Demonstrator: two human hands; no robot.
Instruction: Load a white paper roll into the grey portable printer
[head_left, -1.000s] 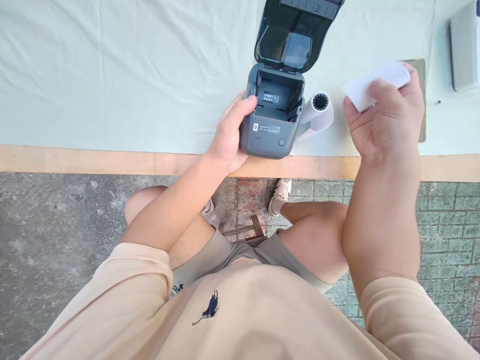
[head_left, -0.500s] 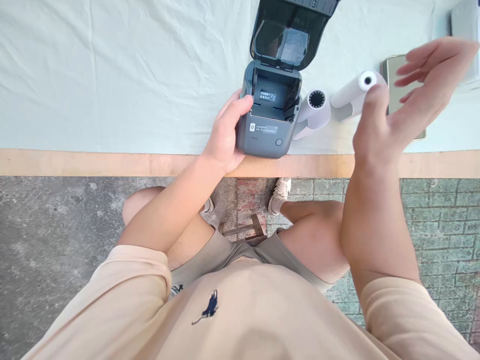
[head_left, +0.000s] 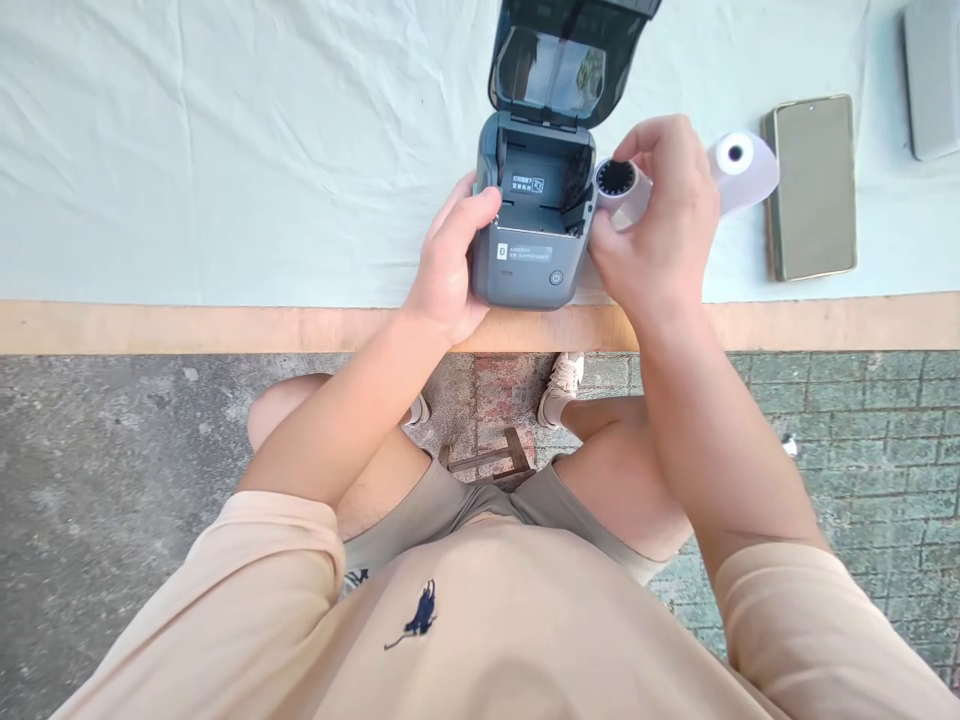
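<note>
The paper roll (head_left: pixel 619 186) lies just right of the open printer (head_left: pixel 531 225), pinched in the right hand (head_left: pixel 660 235). The left hand (head_left: pixel 448 265) grips the printer's left side. Further right lie a second roll (head_left: pixel 742 165) and a phone (head_left: pixel 812 187) on the tabletop (head_left: pixel 225 150).

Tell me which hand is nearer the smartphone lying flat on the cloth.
Right. The right hand grips a white paper roll with a black core left of the smartphone; the left hand holds the grey printer, farther away.
</note>
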